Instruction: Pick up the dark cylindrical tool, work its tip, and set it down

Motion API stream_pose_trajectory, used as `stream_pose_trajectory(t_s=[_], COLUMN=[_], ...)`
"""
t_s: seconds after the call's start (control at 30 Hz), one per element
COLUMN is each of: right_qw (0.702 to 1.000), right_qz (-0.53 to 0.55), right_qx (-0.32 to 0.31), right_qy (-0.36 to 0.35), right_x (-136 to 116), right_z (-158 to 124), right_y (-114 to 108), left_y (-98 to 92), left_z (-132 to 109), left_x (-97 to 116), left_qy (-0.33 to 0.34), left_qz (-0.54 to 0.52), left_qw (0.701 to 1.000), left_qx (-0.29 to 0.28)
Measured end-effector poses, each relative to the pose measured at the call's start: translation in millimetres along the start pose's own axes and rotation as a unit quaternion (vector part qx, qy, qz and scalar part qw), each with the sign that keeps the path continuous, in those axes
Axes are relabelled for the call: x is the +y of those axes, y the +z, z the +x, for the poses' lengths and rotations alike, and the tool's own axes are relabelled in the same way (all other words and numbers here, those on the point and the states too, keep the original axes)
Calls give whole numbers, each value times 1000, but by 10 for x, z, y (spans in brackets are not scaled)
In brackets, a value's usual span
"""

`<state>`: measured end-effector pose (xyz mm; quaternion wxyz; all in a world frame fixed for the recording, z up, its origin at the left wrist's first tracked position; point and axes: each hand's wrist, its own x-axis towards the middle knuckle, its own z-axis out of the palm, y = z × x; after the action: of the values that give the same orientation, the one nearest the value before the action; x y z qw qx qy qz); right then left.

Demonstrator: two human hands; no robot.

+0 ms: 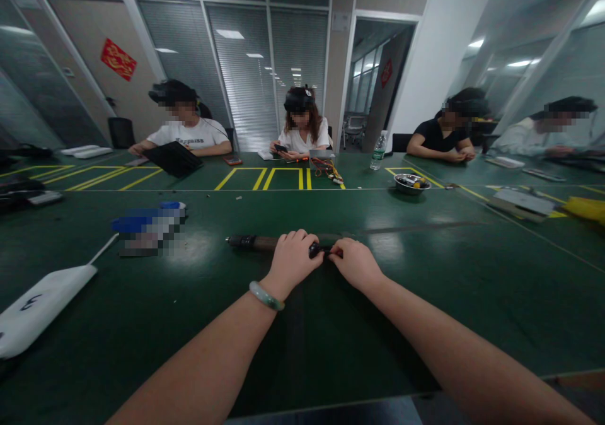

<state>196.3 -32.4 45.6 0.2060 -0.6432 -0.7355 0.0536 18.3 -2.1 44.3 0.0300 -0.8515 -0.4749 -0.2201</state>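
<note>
A slim dark rod (265,243) lies crosswise on the green table in front of me. It has a brown middle, a black section and a small metal tip at its left end; its exact kind is not clear. My left hand (293,258), with a jade-like bangle at the wrist, is wrapped over the rod and hides part of it. Close beside it, my right hand (354,262) is closed, pinching a thin black part at the rod's right end. The fingers of both hands nearly meet there.
A white power bank-like box (45,308) with a cable and a blue packet (137,221) are at left. Farther back stand a metal bowl (411,185), a water bottle (379,152) and a wire bundle (328,169). Several people sit across the green table (212,349).
</note>
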Motion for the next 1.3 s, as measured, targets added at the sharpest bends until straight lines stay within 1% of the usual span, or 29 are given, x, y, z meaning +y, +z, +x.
stream_pose_trajectory(t_s=[0.1, 0.27, 0.33, 0.5, 0.73, 0.9, 1.03, 1.2, 1.3], right_qw=[1000, 999, 999, 998, 998, 999, 999, 999, 998], right_qz=[0, -23, -31, -48, -43, -22, -13, -45, -60], right_qx=[7, 17, 21, 29, 31, 22, 31, 18, 3], right_qy=[-12, -26, -28, -32, -32, -37, -29, -19, -30], right_x=[9, 29, 31, -5, -11, 13, 20, 35, 45], right_z=[-5, 3, 11, 18, 25, 35, 59, 94, 104], right_y=[2, 14, 21, 44, 57, 51, 65, 86, 101], left_y=[-12, -6, 12, 44, 16, 14, 25, 20, 6], left_z=[5, 11, 13, 18, 38, 43, 43, 45, 43], left_x=[-32, -65, -58, -7, 103, 103, 90, 89, 90], left_qy=[7, 62, 68, 41, 9, 8, 14, 18, 13], left_qz=[-12, -52, -63, -69, -43, -44, -46, -55, -55], left_qw=[1000, 997, 995, 997, 999, 999, 999, 998, 998], left_qx=[-2, -18, -24, -15, -9, -8, 2, 4, -4])
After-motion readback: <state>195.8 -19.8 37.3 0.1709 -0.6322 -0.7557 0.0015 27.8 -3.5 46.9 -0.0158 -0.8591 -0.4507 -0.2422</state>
